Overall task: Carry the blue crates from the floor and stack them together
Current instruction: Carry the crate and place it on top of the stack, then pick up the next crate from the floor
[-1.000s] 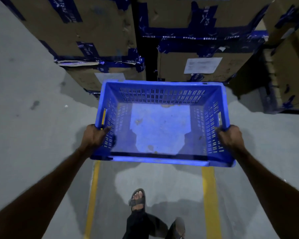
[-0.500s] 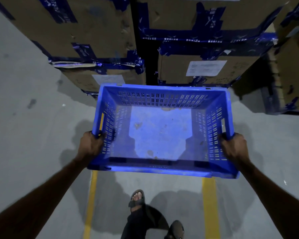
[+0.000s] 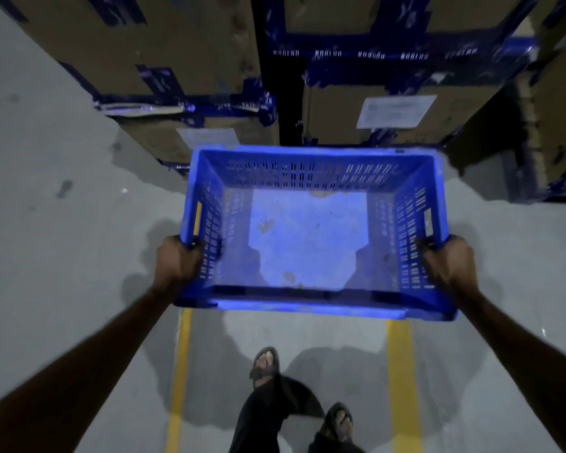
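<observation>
An empty blue crate (image 3: 307,237) with slotted walls hangs level in the air in front of me, above the grey floor. My left hand (image 3: 177,261) grips its left rim near the handle slot. On the opposite side my right hand (image 3: 450,264) grips the right rim. The crate's stained bottom is fully in view. No other blue crate shows.
Tall cardboard boxes (image 3: 164,53) bound with blue tape stand just beyond the crate, with more boxes (image 3: 559,132) at the right. Two yellow floor lines (image 3: 401,380) run under me. My sandalled feet (image 3: 265,364) are on the concrete floor (image 3: 46,256) below the crate.
The crate, held in both hands, has sunk lower in view and come closer to me. The boxes ahead loom larger. My feet have stepped forward.
</observation>
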Demonstrator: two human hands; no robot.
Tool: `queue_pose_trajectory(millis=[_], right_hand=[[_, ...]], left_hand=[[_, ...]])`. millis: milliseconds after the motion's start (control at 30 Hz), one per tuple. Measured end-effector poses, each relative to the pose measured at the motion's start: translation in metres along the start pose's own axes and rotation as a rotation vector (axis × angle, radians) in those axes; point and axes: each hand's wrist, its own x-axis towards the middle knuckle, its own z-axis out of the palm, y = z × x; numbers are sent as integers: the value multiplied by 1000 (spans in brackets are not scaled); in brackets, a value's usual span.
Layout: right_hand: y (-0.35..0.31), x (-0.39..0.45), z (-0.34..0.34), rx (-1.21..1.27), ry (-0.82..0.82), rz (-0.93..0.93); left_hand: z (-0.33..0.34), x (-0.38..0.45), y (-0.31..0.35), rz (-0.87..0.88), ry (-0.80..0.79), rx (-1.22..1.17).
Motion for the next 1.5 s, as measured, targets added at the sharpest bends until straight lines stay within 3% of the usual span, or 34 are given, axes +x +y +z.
queue_pose_trajectory(millis=[467, 867, 1000, 1233, 1500], right_hand=[[-2, -5, -1, 1, -1, -3], [6, -11, -10, 82, -121, 29], [15, -25, -21, 95, -139, -9], [41, -88, -58, 110, -89, -10], [71, -191, -85, 182, -3, -97]], left_hand=[[-3, -5, -2, -30, -24, -14], [-10, -10, -17, 51, -91, -45], [-19, -32, -12, 66, -76, -116], [-58, -79, -36, 117, -43, -33], [-74, -214, -50, 275, 8, -56]])
